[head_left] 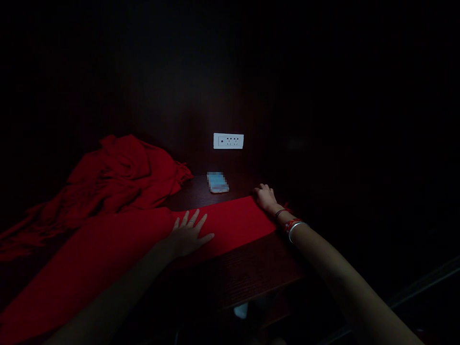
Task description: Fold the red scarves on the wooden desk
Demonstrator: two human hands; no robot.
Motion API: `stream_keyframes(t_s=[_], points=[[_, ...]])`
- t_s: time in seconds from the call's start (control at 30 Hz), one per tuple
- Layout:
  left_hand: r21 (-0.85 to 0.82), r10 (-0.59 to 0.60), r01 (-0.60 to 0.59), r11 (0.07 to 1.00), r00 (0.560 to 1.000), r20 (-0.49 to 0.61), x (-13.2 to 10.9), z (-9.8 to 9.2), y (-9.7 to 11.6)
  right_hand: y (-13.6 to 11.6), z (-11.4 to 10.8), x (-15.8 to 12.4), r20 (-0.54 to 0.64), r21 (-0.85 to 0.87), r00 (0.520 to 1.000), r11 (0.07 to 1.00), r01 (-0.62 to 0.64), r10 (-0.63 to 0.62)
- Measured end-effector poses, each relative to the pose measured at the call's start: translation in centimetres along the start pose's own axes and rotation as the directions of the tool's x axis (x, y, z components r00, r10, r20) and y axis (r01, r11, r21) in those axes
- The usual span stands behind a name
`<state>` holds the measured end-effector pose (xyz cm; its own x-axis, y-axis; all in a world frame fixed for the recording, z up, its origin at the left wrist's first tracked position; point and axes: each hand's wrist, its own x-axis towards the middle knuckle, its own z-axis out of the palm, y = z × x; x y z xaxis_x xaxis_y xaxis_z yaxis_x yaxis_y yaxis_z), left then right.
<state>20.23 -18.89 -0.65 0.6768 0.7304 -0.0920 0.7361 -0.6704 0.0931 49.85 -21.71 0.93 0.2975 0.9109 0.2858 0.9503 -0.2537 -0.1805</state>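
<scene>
A long red scarf (pixel 230 223) lies flat across the dark wooden surface and runs off toward the lower left. My left hand (pixel 189 235) rests on it with fingers spread, a ring on one finger, palm down. At the scarf's right end is my right hand (pixel 265 196), its fingers curled over the far corner; the fingertips are partly hidden. A bit of red fringe shows beyond the right wrist, which wears bracelets. Behind the flat scarf on the left, a second red fringed cloth (pixel 122 177) lies in a loose heap.
A small light-blue item, blurred out (pixel 217 182), lies behind the scarf near the wall. A white socket panel (pixel 228 141) is fixed to the dark wall above. The wooden surface (pixel 251 268) ends at a front edge, with a pale object (pixel 240 310) below it. The surroundings are very dark.
</scene>
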Motion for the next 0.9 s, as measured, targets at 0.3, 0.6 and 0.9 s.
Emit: stream_keyframes(t_s=[0.3, 0.6, 0.9], points=[[0.023, -0.014, 0.013, 1.000, 0.999, 0.033, 0.0, -0.1, 0.1, -0.7, 0.2, -4.3, 0.376, -0.029, 0.916, 0.987, 0.160, -0.138], [0.051, -0.020, 0.014, 0.999, 0.993, 0.116, -0.5, -1.3, 0.0, 2.5, -1.1, -3.1, 0.241, -0.189, 0.962, 0.978, -0.084, 0.129], [0.025, -0.036, 0.033, 0.999, 0.992, 0.124, -0.1, -1.0, -0.6, 1.3, -1.8, -5.3, 0.240, -0.128, 0.960, 0.976, 0.176, -0.142]])
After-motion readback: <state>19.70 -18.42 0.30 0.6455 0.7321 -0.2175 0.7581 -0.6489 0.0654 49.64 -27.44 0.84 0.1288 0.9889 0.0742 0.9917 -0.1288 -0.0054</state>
